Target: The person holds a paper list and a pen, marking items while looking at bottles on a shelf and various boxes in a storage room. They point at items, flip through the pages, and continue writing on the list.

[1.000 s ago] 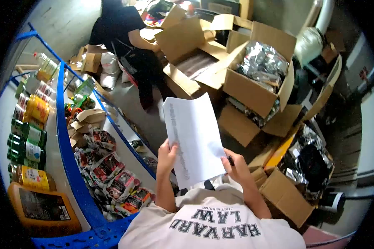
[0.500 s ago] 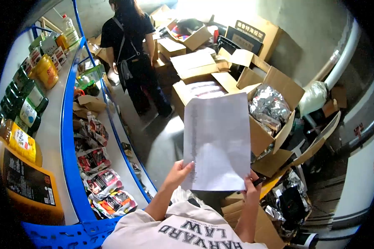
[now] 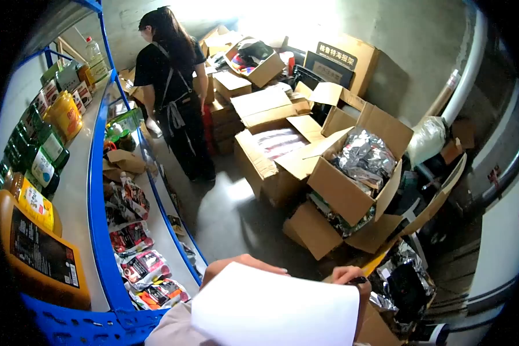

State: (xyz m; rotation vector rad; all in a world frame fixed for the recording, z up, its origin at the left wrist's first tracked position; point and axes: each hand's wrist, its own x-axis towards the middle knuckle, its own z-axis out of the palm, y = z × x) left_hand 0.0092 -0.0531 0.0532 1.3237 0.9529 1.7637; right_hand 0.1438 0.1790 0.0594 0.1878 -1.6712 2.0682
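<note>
A white sheet of paper (image 3: 277,308) lies across the lower middle of the view, close to my body, its face bright and without readable print. My left hand (image 3: 245,265) is bent over its upper left edge, fingers together. At the upper right corner my right hand (image 3: 350,275) is closed on the paper, with a dark pen-like object (image 3: 357,281) also held there. The shirt I wear is mostly covered by the sheet.
Blue-framed shelving (image 3: 101,230) with bottles, jars and packets stands on the left. Open cardboard boxes (image 3: 340,181) fill the middle and right, one holding silvery packets (image 3: 366,153). Another person (image 3: 173,86) in dark clothes stands at the upper left of the floor.
The paper has come down and tilted flatter, uncovering the boxes behind. My left hand has moved over its top edge. The other person has turned sideways with the head bent down.
</note>
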